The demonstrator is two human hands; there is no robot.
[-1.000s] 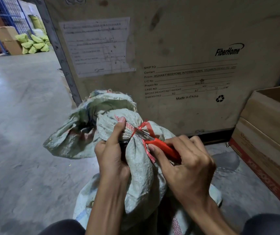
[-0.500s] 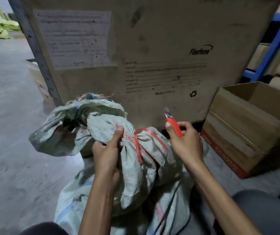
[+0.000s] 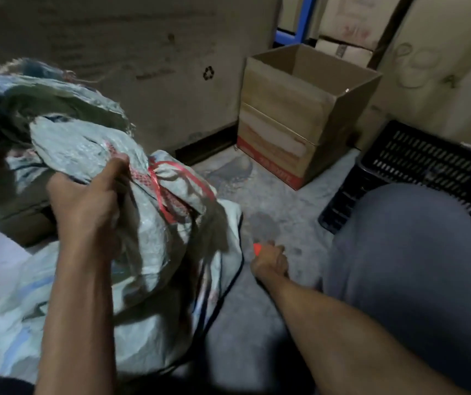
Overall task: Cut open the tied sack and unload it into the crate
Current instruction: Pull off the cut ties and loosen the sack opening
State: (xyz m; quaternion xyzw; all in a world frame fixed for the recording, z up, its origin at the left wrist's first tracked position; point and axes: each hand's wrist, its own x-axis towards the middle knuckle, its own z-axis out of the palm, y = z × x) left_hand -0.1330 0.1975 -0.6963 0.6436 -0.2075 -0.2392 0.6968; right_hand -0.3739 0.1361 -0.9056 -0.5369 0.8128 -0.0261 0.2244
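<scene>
Left hand point(image 3: 91, 206) grips the pale woven plastic sack point(image 3: 80, 143) just beside its red string tie point(image 3: 158, 187). Right hand point(image 3: 270, 259), lower and apart, holds a red cutter point(image 3: 257, 248).

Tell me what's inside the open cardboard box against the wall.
Only the bare brown inner walls of the cardboard box show, near the rim. Its bottom and any contents are hidden behind the near walls, so whether it is empty cannot be told.
</scene>
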